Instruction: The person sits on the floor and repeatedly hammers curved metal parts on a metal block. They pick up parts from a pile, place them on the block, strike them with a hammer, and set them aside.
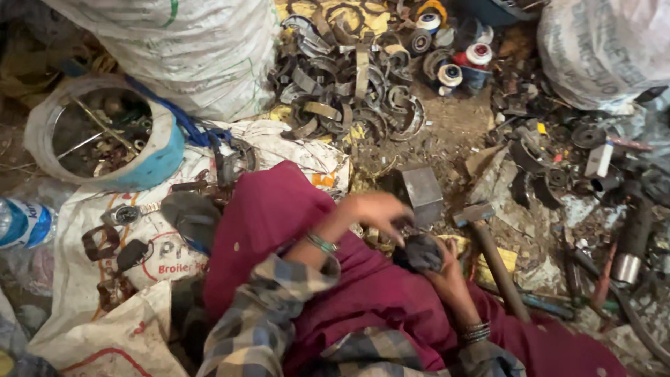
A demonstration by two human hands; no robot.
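Close to the camera, the right hand is closed around a dark metal part, above the lap in maroon cloth. The left hand touches the same part with bent fingers. Just beyond lie a hammer and a metal block; farther away, a heap of curved brake shoes.

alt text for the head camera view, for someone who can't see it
Seen from above, a seated person's left hand and right hand grip a dark metal part over a maroon lap. A hammer, metal block and curved scrap pieces surround them.
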